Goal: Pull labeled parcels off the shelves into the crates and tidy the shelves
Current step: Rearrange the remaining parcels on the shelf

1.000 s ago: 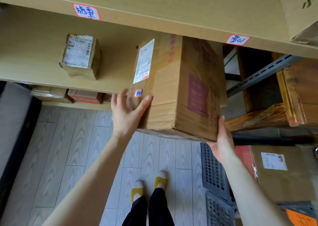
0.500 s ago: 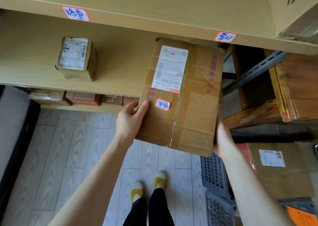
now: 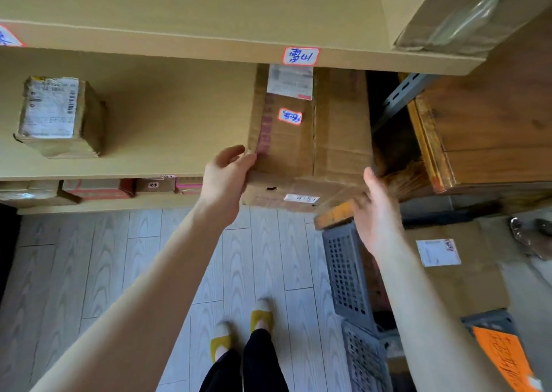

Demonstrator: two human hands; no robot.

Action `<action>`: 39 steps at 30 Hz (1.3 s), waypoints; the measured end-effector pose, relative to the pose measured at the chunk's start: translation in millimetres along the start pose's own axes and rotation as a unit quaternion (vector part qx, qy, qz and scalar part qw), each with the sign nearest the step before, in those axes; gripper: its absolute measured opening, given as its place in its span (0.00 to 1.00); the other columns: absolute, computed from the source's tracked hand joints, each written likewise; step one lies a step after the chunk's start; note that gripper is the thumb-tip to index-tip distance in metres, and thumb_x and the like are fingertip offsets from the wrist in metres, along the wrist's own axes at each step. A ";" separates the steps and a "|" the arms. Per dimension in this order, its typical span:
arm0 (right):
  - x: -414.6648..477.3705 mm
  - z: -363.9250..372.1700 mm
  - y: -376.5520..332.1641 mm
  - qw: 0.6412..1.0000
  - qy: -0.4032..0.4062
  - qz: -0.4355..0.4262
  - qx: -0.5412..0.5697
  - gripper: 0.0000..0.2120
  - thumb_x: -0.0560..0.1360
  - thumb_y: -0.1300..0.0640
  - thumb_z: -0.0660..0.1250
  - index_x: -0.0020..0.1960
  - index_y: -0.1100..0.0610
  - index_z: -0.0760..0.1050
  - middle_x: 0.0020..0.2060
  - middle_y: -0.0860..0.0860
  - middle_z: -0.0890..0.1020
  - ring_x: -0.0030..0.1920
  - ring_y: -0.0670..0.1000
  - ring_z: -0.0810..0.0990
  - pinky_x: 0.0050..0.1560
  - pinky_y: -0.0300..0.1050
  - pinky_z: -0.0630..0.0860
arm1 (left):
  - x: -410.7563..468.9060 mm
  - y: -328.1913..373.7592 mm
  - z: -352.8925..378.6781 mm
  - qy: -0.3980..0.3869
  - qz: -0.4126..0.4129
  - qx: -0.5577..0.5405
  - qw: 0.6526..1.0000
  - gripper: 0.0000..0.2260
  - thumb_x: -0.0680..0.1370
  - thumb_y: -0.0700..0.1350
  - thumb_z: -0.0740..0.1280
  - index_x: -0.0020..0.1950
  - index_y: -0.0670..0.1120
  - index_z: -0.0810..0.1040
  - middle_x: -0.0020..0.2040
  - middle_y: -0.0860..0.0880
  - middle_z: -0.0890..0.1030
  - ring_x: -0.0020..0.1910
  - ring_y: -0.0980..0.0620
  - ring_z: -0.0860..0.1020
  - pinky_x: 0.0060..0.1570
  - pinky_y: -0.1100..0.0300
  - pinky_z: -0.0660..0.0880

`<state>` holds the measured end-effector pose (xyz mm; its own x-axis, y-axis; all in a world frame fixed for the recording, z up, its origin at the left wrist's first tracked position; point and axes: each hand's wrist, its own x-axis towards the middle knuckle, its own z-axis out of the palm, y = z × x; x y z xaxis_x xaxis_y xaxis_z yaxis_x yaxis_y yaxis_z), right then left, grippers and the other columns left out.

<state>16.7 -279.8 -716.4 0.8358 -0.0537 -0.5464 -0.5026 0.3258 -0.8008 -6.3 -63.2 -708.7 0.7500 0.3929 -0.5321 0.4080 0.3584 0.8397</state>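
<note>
A large cardboard box (image 3: 334, 140) lies flat on the middle shelf (image 3: 167, 122), label side up, with a white shipping label and a small red-edged sticker on top. It sits right under the red-edged shelf tag (image 3: 300, 56), and its front end overhangs the shelf edge. My left hand (image 3: 227, 179) grips its front left corner, thumb on top. My right hand (image 3: 378, 215) is at the front right corner, fingers extended and thumb up, not closed around the box. A small taped parcel (image 3: 56, 113) stands at the shelf's left.
Grey plastic crates (image 3: 346, 272) stand on the floor at the right, one holding a labeled cardboard box (image 3: 466, 272); an orange tag (image 3: 504, 358) hangs on the nearer crate. Several small parcels (image 3: 98, 188) line the lower shelf. Wooden furniture (image 3: 493, 140) stands right of the shelves.
The large box was turned label side up and pushed back flat onto the middle shelf. My right hand has slipped from under it to its front right corner.
</note>
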 end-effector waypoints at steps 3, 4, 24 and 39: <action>30.7 4.6 -20.7 0.995 0.005 -0.059 -0.076 0.14 0.75 0.55 0.65 0.61 0.51 0.72 0.52 0.44 0.82 0.53 0.40 0.79 0.45 0.30 0.72 | 19.2 2.2 38.9 -0.037 0.076 0.068 0.994 0.06 0.78 0.42 0.61 0.43 0.49 0.74 0.46 0.46 0.75 0.45 0.51 0.70 0.45 0.56 0.66; 42.5 5.7 -28.0 0.993 0.010 -0.065 -0.100 0.18 0.76 0.54 0.65 0.65 0.51 0.70 0.55 0.46 0.79 0.55 0.41 0.77 0.49 0.31 0.70 | 26.9 4.3 48.8 -0.037 0.092 0.090 0.991 0.05 0.79 0.44 0.60 0.43 0.49 0.73 0.46 0.46 0.74 0.44 0.52 0.68 0.44 0.57 0.64; 104.6 25.5 -53.6 0.985 0.100 -0.125 -0.071 0.06 0.74 0.45 0.66 0.44 0.45 0.69 0.45 0.41 0.76 0.44 0.42 0.76 0.29 0.27 0.71 | 70.4 17.4 98.6 0.038 0.186 0.198 0.962 0.10 0.80 0.50 0.56 0.49 0.45 0.72 0.46 0.49 0.77 0.43 0.51 0.73 0.43 0.61 0.69; 247.3 -64.9 256.2 0.949 0.248 -0.033 -0.192 0.14 0.75 0.50 0.64 0.37 0.60 0.74 0.37 0.55 0.75 0.41 0.54 0.72 0.43 0.47 0.68 | 196.9 -279.0 8.2 0.020 0.151 0.384 0.910 0.14 0.79 0.43 0.58 0.39 0.37 0.74 0.33 0.44 0.72 0.35 0.45 0.69 0.32 0.57 0.57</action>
<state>80.3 -270.9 -1072.6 0.7087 -0.5314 -0.4640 -0.5764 -0.0569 -0.8152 31.8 -92.8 -1046.9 0.8756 0.4109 -0.2541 0.4408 -0.4641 0.7683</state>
